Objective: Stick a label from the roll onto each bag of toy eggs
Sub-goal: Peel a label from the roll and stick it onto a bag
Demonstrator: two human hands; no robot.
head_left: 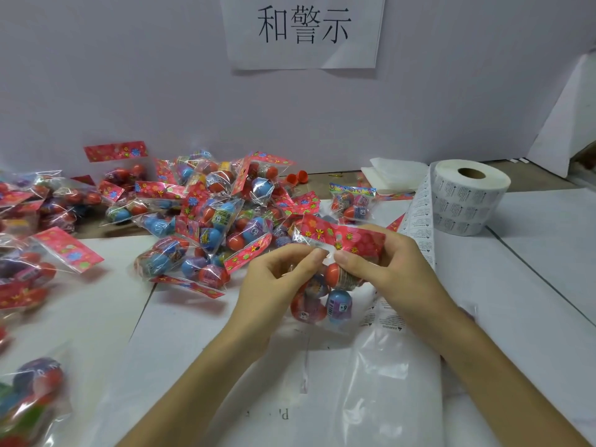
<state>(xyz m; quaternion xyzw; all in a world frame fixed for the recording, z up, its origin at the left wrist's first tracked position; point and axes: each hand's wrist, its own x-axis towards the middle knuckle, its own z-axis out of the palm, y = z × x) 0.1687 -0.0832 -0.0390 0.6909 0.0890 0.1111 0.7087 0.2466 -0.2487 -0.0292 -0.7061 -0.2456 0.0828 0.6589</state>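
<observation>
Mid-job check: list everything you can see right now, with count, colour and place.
held bag: one, clear with red header, centre, between both hands
bag pile: too many to count, clear with red headers, red and blue eggs, left and centre
lone bag: one, blue header, left of the roll
roll: one, white, right rear
label strip: one, white, runs from the roll toward the person
egg shell: red, count unclear, behind the pile
sign: one, white with black characters, back wall
clear film: one, under the right forearm
left hand: pinches held bag
right hand: grips held bag
</observation>
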